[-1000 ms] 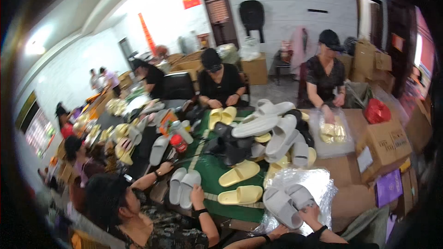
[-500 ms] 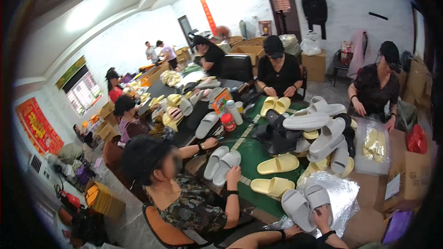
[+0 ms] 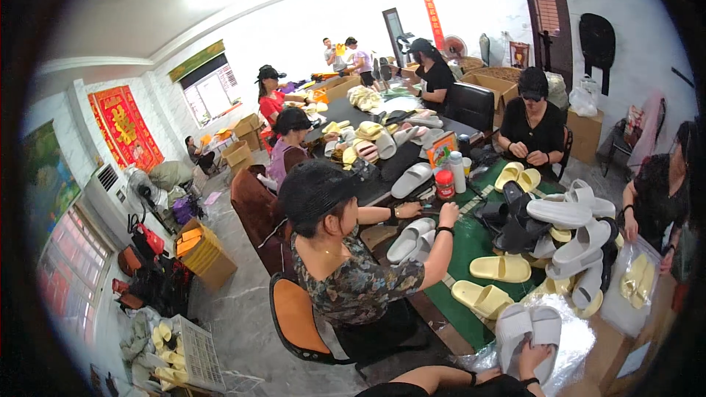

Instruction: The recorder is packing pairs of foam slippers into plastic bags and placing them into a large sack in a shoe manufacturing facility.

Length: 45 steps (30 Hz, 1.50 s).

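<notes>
A pair of pale grey slippers (image 3: 526,329) lies sole to sole over a crinkled clear plastic bag (image 3: 577,342) at the table's near edge. My right hand (image 3: 537,359) grips the heel end of the pair, a black band on its wrist. My left hand (image 3: 490,375) rests just left of the heels at the bag's edge, with its fingers hidden under the slippers. Two yellow slippers (image 3: 500,268) lie on the green mat (image 3: 471,246) just beyond.
A seated person in a patterned top (image 3: 353,279) on an orange chair (image 3: 290,320) reaches over white slippers (image 3: 412,239) to my left. A heap of grey, black and yellow slippers (image 3: 566,239) fills the table's middle. More workers sit around the long table; boxes and baskets stand on the floor at left.
My head has turned left, so the neighbour and the room's left side now fill the picture. The grey slippers stay in my hands at the lower right.
</notes>
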### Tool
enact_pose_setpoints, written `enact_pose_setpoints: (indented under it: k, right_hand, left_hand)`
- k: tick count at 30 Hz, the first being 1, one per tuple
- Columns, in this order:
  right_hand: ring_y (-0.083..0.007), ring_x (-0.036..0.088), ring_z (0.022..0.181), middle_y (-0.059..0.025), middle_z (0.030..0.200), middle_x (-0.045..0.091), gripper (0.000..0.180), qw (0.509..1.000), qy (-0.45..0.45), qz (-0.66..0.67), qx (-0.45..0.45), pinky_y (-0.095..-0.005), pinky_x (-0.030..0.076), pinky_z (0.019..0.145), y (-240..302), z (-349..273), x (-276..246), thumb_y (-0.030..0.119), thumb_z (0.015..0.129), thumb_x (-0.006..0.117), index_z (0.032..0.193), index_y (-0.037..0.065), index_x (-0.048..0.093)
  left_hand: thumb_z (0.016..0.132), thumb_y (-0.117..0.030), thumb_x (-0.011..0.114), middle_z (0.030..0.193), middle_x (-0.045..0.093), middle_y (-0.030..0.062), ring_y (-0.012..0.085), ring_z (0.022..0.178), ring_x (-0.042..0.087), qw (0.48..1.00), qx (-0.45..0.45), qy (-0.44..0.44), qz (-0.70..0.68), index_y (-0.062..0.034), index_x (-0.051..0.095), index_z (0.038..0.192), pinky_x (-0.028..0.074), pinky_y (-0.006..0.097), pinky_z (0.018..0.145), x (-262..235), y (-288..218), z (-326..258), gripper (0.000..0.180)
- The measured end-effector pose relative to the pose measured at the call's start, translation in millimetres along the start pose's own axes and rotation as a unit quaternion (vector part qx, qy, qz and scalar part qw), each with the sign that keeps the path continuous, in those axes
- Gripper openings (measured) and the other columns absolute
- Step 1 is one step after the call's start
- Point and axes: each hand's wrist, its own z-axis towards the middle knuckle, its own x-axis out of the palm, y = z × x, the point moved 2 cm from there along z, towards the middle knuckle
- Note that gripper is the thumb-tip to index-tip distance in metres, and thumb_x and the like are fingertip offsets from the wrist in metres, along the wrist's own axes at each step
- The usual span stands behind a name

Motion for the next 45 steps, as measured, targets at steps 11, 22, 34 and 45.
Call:
enact_pose_setpoints:
  k: [11,22,34,45]
  right_hand:
    - [-0.0383,0.054,0.077,-0.0221,0.078,0.059,0.034,0.959,0.155,0.161,0.175,-0.0459,0.04,0.068,-188.3,-21.0,39.4,0.019,0.065,0.066,0.084,-0.008,0.059]
    - [-0.0421,0.044,0.1,-0.0258,0.097,0.052,0.041,0.992,0.121,0.046,-0.012,-0.0505,0.028,0.092,-43.8,-50.0,-68.2,0.031,0.066,0.062,0.095,0.003,0.059]
    - [-0.0338,0.052,0.09,-0.0185,0.084,0.059,0.041,0.967,0.107,0.194,0.126,-0.0395,0.036,0.088,-71.0,-17.9,-99.5,0.039,0.066,0.06,0.09,0.005,0.062]
    - [-0.0071,0.052,0.083,0.0022,0.094,0.058,0.025,0.546,0.465,0.666,0.206,-0.0214,0.042,0.073,-65.7,-118.5,-162.4,0.015,0.085,0.053,0.107,0.002,0.055]
  left_hand:
    - [0.083,-0.015,0.04,0.121,0.049,0.0119,0.0217,0.113,0.045,0.945,0.318,0.081,-0.001,-0.0048,0.043,0.123,0.037,0.039,0.09,-115.4,-64.7,-37.6,0.041]
    - [0.089,-0.034,0.03,0.14,0.021,0.0182,0.0383,0.128,0.022,0.863,0.438,0.118,0.224,-0.0318,0.03,0.133,0.022,0.059,0.097,-168.8,-56.0,-60.9,0.045]
    - [0.081,-0.04,0.045,0.126,0.041,0.0156,0.0335,0.11,0.041,0.836,0.483,-0.068,0.25,-0.0141,0.046,0.122,0.033,0.052,0.084,-205.5,-86.0,-54.2,0.049]
    - [0.082,-0.038,0.046,0.125,0.043,0.0185,0.0405,0.101,0.047,0.854,0.49,-0.13,0.118,-0.0163,0.054,0.11,0.039,0.052,0.075,-161.9,-59.0,6.1,0.037]
